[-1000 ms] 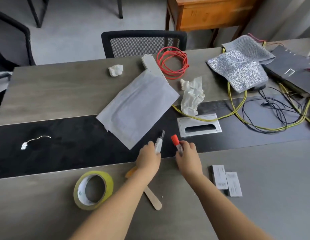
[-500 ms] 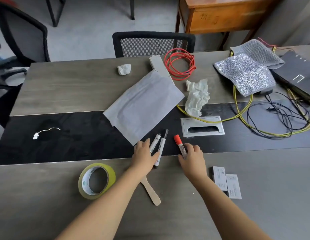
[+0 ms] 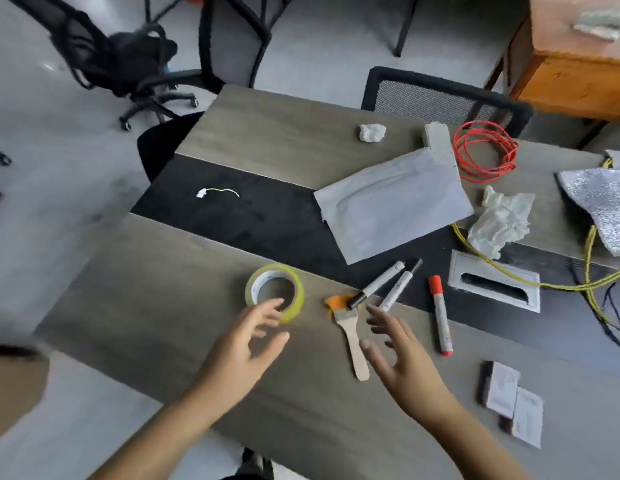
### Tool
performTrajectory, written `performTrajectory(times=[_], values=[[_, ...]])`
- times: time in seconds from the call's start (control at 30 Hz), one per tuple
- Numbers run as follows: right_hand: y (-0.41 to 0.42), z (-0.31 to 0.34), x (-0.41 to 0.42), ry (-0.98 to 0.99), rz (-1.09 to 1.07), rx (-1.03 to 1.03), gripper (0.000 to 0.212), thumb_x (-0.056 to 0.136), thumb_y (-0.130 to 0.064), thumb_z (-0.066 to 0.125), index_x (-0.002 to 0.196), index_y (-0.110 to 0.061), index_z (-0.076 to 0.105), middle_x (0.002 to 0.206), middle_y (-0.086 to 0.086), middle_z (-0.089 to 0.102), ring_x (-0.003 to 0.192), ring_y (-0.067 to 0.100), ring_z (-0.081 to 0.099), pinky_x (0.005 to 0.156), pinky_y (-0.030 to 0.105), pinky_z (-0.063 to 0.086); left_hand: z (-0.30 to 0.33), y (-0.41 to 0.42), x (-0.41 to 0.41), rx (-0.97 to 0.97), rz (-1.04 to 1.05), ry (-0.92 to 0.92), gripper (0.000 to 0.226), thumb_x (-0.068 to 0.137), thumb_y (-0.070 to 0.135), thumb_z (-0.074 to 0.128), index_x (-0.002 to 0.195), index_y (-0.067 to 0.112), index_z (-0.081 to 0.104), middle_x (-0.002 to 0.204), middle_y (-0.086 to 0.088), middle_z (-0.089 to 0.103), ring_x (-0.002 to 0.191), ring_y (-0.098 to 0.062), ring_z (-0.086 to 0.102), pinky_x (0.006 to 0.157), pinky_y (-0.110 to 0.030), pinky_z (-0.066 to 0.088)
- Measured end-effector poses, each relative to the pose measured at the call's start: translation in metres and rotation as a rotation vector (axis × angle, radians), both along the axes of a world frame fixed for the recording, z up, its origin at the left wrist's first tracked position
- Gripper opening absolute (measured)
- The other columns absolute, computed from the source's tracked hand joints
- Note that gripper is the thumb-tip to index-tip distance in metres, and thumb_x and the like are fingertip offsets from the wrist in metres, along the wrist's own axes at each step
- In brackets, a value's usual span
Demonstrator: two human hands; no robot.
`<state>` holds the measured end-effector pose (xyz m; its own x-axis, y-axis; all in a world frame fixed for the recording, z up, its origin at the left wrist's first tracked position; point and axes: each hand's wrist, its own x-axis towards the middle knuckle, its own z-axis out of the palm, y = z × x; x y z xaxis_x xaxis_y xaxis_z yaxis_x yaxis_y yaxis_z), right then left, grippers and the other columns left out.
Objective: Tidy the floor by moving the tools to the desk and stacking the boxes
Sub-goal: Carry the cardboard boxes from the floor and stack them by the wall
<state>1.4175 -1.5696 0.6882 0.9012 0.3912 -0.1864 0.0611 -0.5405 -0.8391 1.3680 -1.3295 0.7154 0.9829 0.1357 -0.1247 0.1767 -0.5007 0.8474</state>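
Three markers on the desk [image 3: 163, 306]: two black-capped [image 3: 377, 285] [image 3: 400, 285] and one red-capped [image 3: 440, 315]. One brush [image 3: 350, 336], one tape roll [image 3: 274, 292]. Two small boxes [image 3: 499, 389] [image 3: 526, 422] overlapping at the near edge. Two crumpled tissues [image 3: 372, 132] [image 3: 500, 225], one envelope [image 3: 393, 206], one red wire coil [image 3: 485, 150].

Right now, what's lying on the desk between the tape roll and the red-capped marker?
In the head view, between the tape roll and the red-capped marker lie the wooden-handled brush and two markers, one with a black cap.
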Motion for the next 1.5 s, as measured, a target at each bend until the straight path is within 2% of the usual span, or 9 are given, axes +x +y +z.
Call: performTrajectory(times=[0.2,0.5,0.63,0.73,0.83,0.97,1.17,1.33,1.5], values=[[0.048,0.001,-0.076,0.04,0.259,0.09,0.072,0.072,-0.085,0.036,0.137,-0.053,0.029,0.125,-0.021,0.049,0.12,-0.011,0.043,0.092,0.0,0.029,0.004,0.047,-0.147,0.037,0.27,-0.034,0.045,0.075,0.059,0.058,0.118,0.06,0.045,0.112,0.025,0.059,0.105,0.004,0.057,0.089,-0.011,0.042],[0.193,-0.016,-0.208,-0.003,0.493,0.105,0.063,0.066,-0.088,0.041,0.124,-0.071,0.024,0.121,-0.021,0.053,0.112,-0.012,0.05,0.088,0.002,0.036,-0.023,0.11,-0.386,0.017,0.851,-0.093,0.049,0.072,0.049,0.059,0.114,0.068,0.043,0.111,0.03,0.058,0.104,0.008,0.056,0.086,-0.006,0.043],[0.265,-0.01,-0.282,0.027,0.635,0.153,0.055,0.069,-0.061,0.061,0.114,-0.075,0.033,0.115,-0.026,0.059,0.108,-0.01,0.054,0.087,0.008,0.041,-0.017,0.136,-0.479,-0.014,1.118,-0.14,0.046,0.078,0.042,0.065,0.11,0.068,0.045,0.109,0.028,0.06,0.104,0.004,0.058,0.087,-0.008,0.044],[0.313,0.0,-0.323,0.011,0.747,0.15,0.056,0.062,-0.078,0.055,0.114,-0.074,0.035,0.118,-0.035,0.052,0.105,-0.011,0.055,0.084,0.003,0.041,-0.011,0.151,-0.528,-0.033,1.295,-0.193,0.047,0.063,0.059,0.06,0.108,0.066,0.048,0.106,0.028,0.062,0.101,0.004,0.06,0.084,-0.008,0.046],[0.358,0.004,-0.351,-0.003,0.842,0.145,0.053,0.065,-0.073,0.055,0.115,-0.074,0.035,0.12,-0.036,0.051,0.105,-0.013,0.055,0.084,0.004,0.042,-0.017,0.161,-0.56,-0.053,1.426,-0.24,0.052,0.057,0.072,0.063,0.107,0.065,0.048,0.106,0.028,0.062,0.099,0.005,0.06,0.081,-0.007,0.046],[0.41,0.006,-0.378,0.0,0.978,0.121,0.051,0.07,-0.074,0.054,0.116,-0.075,0.031,0.122,-0.039,0.046,0.107,-0.015,0.052,0.086,0.012,0.045,-0.031,0.182,-0.589,-0.071,1.501,-0.224,0.056,0.068,0.033,0.063,0.101,0.074,0.045,0.104,0.032,0.06,0.099,0.007,0.059,0.08,-0.006,0.046],[0.503,0.003,-0.4,0.008,1.038,0.104,0.05,0.068,-0.075,0.053,0.111,-0.08,0.029,0.121,-0.042,0.044,0.107,-0.017,0.051,0.086,0.011,0.044,-0.039,0.257,-0.61,-0.073,1.571,-0.228,0.056,0.068,0.033,0.063,0.101,0.074,0.045,0.105,0.033,0.059,0.099,0.008,0.059,0.08,-0.005,0.045],[0.61,0.0,-0.411,0.035,1.114,0.085,0.075,0.085,-0.021,0.063,0.109,-0.081,0.026,0.113,-0.027,0.059,0.108,-0.016,0.049,0.084,0.013,0.039,-0.041,0.353,-0.623,-0.058,1.647,-0.247,0.048,0.069,0.039,0.061,0.102,0.071,0.046,0.104,0.031,0.06,0.098,0.008,0.059,0.08,-0.005,0.045],[0.72,0.013,-0.421,0.056,1.123,0.072,0.061,0.087,-0.018,0.062,0.115,-0.068,0.042,0.117,-0.021,0.056,0.108,-0.014,0.05,0.09,0.019,0.043,-0.03,0.456,-0.637,-0.036,1.684,-0.23,0.051,0.071,0.03,0.059,0.101,0.07,0.048,0.103,0.03,0.061,0.099,0.006,0.059,0.08,-0.005,0.046]])
